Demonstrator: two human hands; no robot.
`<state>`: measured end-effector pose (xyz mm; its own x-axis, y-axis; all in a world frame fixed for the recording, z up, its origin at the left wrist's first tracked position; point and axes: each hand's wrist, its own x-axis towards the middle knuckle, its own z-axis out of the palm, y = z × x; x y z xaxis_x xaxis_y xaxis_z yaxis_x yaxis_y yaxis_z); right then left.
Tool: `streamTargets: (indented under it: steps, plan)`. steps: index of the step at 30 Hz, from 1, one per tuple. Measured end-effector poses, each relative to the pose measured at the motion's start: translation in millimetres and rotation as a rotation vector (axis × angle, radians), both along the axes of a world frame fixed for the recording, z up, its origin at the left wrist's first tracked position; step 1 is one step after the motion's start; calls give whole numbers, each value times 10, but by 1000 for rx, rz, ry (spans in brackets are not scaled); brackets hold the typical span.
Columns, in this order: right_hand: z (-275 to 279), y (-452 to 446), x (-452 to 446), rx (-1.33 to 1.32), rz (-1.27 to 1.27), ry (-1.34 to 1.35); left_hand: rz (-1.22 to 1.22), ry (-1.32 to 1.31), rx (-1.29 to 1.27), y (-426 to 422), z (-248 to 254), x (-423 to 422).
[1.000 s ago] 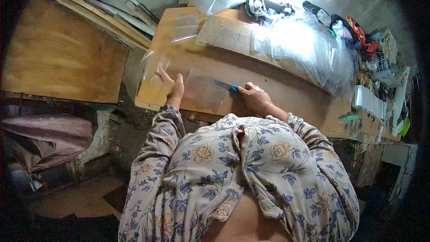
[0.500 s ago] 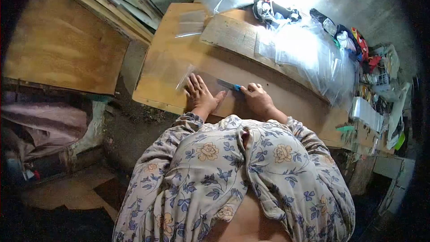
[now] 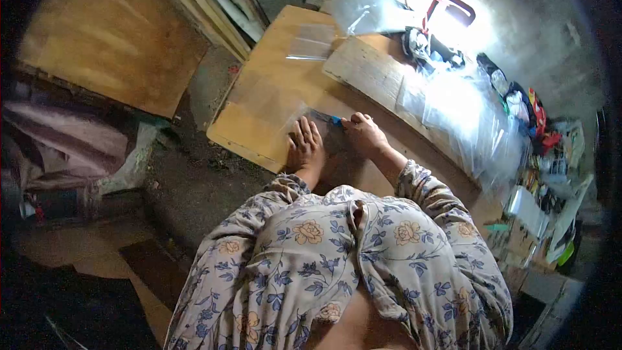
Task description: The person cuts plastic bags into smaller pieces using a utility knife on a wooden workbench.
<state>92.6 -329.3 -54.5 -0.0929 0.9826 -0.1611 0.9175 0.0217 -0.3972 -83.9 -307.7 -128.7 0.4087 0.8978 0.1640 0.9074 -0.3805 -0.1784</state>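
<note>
A patterned shirt (image 3: 311,259), pale with blue leaves and orange flowers, fills the view nearest the camera, its front at the near edge of the surface (image 3: 249,120). Just beyond that edge the left hand (image 3: 306,149) lies palm down, clasping nothing, its fingers straight and close together, pointing toward the far edge. Under and around it is a clear plastic sheet (image 3: 297,115), near the near edge and toward the left end of the surface; its full outline is hard to make out. The right hand (image 3: 364,133) is clamped round the blue handle of a knife (image 3: 326,117), whose dark blade points left, just beyond the left fingertips; whether the blade touches the sheet cannot be told.

Farther back, a grey board (image 3: 363,68) lies slantwise across the surface. A small clear piece (image 3: 311,42) lies near the far left corner. Many glossy clear sheets (image 3: 453,116) spread over the board toward the right end, where a white stack (image 3: 526,210) stands near a small green object (image 3: 497,227).

Off the left edge, apart from the surface, is a wooden panel (image 3: 116,32) with long wood strips (image 3: 204,10) beside it. Along the far edge sit a crumpled clear bag (image 3: 369,10), a dark-and-white bundle (image 3: 431,52) and a glaring lamp with a red frame (image 3: 471,6).
</note>
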Motion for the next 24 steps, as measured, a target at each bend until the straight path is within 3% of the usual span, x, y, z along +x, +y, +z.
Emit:
streamTargets:
  steps: [2,3,4,6,8,11,13,19,20,24]
  plan:
    - [-285,210,-103,-3,-39,53,6,108,178,-158,136,-87]
    - [-316,327,-129,-12,-65,73,24,94,54,-201,233,-46]
    - [-343,444,-155,-22,-92,92,6,-72,-252,-256,723,-29]
    - [-58,622,-289,8,61,9,-2,-251,-548,-304,1128,-62]
    - [-291,967,-344,38,67,91,-128,-462,-348,-333,1031,-151]
    - [-124,1241,-568,157,109,139,-137,-487,-396,-303,1115,-209]
    - [27,1380,-745,250,157,104,-115,-394,-409,-231,1048,-225]
    - [266,1847,-1047,153,216,67,-159,-392,-428,-232,1122,-282]
    - [175,1930,-1058,255,246,46,-167,-391,-423,-219,1085,-305]
    - [186,1913,-1114,278,127,118,-316,-337,-437,-53,949,-509]
